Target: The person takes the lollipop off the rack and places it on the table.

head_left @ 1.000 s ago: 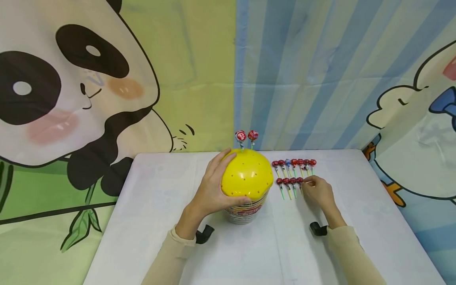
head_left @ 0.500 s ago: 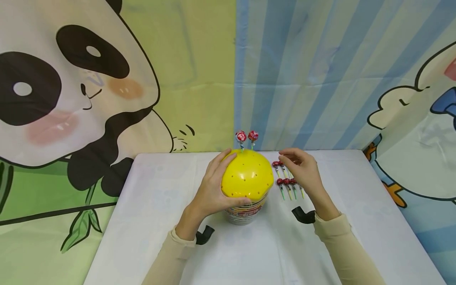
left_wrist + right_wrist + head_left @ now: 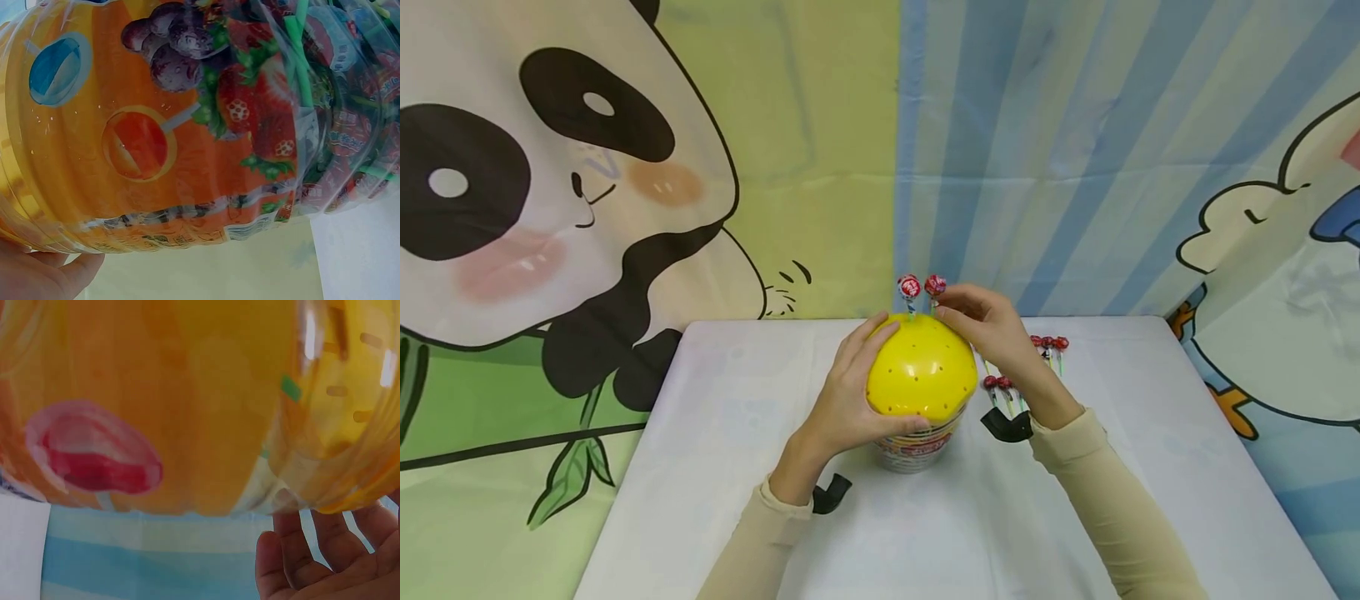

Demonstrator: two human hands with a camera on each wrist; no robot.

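A clear plastic lollipop jar with a domed yellow lid stands upright on the table. Small holes dot the lid, and two wrapped lollipops stand in it, a left one and a right one. My left hand grips the lid's left side, thumb across the front and fingers towards the back. Beside the right lollipop is my right hand, its thumb and index fingertips apart, right at the stick. In the left wrist view, the fruit-printed label and wrapped candies inside the jar show.
Right of the jar, lollipops lie in two rows on the white table: a back row and a front row, both partly hidden by my right arm. A panda-printed backdrop hangs behind the table.
My right hand has moved left and up from the lollipop rows to the right lollipop in the lid. My left hand and the jar have stayed put.
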